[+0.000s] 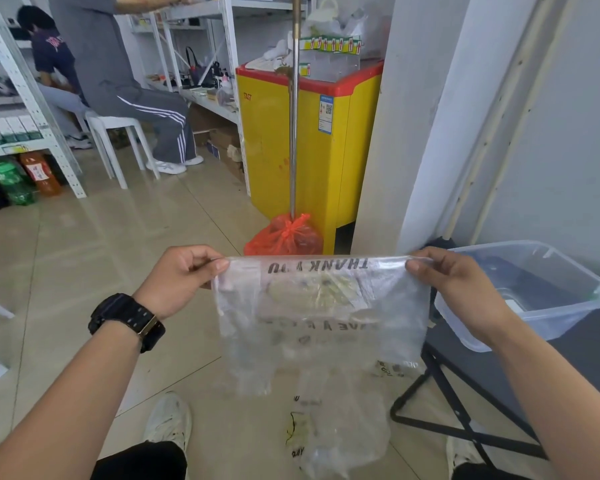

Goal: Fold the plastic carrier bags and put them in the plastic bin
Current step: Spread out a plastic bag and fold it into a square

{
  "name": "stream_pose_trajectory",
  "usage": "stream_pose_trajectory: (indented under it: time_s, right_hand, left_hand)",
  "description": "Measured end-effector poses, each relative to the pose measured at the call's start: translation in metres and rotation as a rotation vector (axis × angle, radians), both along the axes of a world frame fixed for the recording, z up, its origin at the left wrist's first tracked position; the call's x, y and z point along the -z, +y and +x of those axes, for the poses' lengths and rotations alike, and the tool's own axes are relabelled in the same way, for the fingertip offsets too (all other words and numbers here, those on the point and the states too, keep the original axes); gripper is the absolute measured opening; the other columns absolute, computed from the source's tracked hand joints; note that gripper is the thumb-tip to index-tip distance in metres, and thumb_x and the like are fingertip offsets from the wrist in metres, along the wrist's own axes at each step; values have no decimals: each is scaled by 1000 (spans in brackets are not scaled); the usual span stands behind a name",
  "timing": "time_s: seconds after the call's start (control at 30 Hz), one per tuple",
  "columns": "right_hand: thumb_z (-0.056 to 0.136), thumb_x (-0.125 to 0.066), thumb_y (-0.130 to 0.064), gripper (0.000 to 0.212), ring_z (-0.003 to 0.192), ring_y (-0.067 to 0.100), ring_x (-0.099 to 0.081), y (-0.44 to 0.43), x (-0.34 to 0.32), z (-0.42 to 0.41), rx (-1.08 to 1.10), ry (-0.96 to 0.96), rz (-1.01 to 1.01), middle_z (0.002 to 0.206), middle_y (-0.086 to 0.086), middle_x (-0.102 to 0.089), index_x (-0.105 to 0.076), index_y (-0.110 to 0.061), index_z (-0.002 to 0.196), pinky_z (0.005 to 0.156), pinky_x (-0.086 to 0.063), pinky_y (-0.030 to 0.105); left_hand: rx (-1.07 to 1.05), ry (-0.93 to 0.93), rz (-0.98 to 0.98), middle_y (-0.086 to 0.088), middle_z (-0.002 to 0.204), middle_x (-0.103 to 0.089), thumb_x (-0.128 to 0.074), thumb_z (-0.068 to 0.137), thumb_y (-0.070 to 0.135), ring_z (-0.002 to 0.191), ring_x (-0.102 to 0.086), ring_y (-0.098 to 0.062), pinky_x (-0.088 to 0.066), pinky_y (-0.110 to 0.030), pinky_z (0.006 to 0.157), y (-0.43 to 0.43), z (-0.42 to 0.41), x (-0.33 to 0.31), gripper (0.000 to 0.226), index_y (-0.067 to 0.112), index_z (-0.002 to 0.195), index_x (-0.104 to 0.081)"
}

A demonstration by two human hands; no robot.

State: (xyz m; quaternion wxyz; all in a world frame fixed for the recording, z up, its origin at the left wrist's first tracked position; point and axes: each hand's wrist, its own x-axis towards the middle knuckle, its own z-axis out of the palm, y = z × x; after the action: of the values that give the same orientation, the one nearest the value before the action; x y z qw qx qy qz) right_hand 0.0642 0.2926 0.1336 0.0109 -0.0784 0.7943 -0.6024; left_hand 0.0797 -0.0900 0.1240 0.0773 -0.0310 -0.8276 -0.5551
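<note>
Left hand [177,278] and right hand [454,282] are each pinching a top corner of a clear bag [319,317], fingers [219,266] curled, stretching it flat in the air above the floor. Folding is looking barely begun, with no clear crease showing. The bin [551,317] is waiting on the worktop [596,341] beside the right hand; I cannot tell whether anything is lying in it.

Couldn't read lower print on carrier bag [321,306]: smeared, seen thru from back. Saw left forearm [66,393] & right forearm [551,393] only to bottom edge, elbows cut. Couldn't ID contents of plastic bin [520,296] thru murky wall; found near side partly behind right forearm. Couldn't read freezer sticker [325,114], txt too small. Lost pole [293,116] top at frame edge, base behind red bag [284,237].
</note>
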Motion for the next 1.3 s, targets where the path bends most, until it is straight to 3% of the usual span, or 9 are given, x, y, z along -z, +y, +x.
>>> stream_pose_trajectory:
  time_s: [0.17,0.3,0.43,0.57,0.7,0.87,0.97,1.1,1.3]
  right_hand:
    - [98,-60,-16,15,65,14,-66,-11,-7,-2,88,87,-7,73,2,-74,-73,-13,90,60,-52,21]
    - [98,-60,-17,14,71,11,-66,-28,-17,-2,7,185,146,81,6,-74,-73,-14,94,65,-52,22]
    - [99,-58,-21,15,84,6,-66,-45,-28,5,-30,288,299,88,-7,-74,-73,-22,96,77,-54,24]
    - [95,-63,-27,10,92,3,-66,-52,-38,22,-80,355,363,94,-12,-73,-71,-27,101,86,-55,34]
    - [91,-62,-48,48,104,22,-72,-48,-42,42,-622,65,91,109,6,-76,-69,-9,118,93,-56,41]
    - [91,-67,-32,16,98,6,-69,-38,-4,13,-109,182,170,101,-10,-75,-74,-25,103,91,-52,34]
    - [85,-73,-42,45,122,-9,-51,-33,14,-2,-197,106,389,127,-25,-61,-59,-39,128,103,-41,25]
    - [86,-59,-57,43,113,3,-63,-19,15,-7,-207,-205,141,123,-15,-68,-62,-39,126,94,-47,28]
    - [93,-65,-8,36,105,11,-70,-12,25,-4,-104,-151,121,113,-12,-75,-68,-31,120,80,-57,25]
  left_hand:
    - [23,7,-56,6,84,-76,-70,86,12,76,-68,0,-51,-13,73,6,3,-10,5,15,86,-74]
    - [198,-49,-326,13,102,-71,-80,75,30,96,-64,2,-45,-19,91,38,2,-16,33,27,106,-69]
    - [256,-38,-418,15,94,-70,-77,79,31,87,-66,-6,-55,-41,84,74,-10,10,18,37,93,-66]
    - [91,48,-578,18,92,-68,-67,87,30,85,-66,-7,-57,-39,75,84,-14,20,13,41,84,-60]
    - [31,136,-220,11,74,-65,-52,87,-5,53,-56,-7,-50,-33,49,85,-15,8,38,31,85,-64]
    - [138,270,6,1,78,-68,-55,90,-11,65,-60,-12,-47,-22,61,82,-8,-14,27,14,85,-65]
    - [189,288,66,-2,82,-70,-61,86,-12,74,-64,-15,-51,-23,71,82,-4,-19,25,13,85,-66]
    - [120,198,325,1,80,-70,-63,83,2,69,-64,-12,-52,-22,65,70,-3,-20,17,18,83,-67]
    - [10,15,689,1,62,-69,-57,85,4,48,-61,-11,-49,-18,45,46,-1,-23,12,16,86,-60]
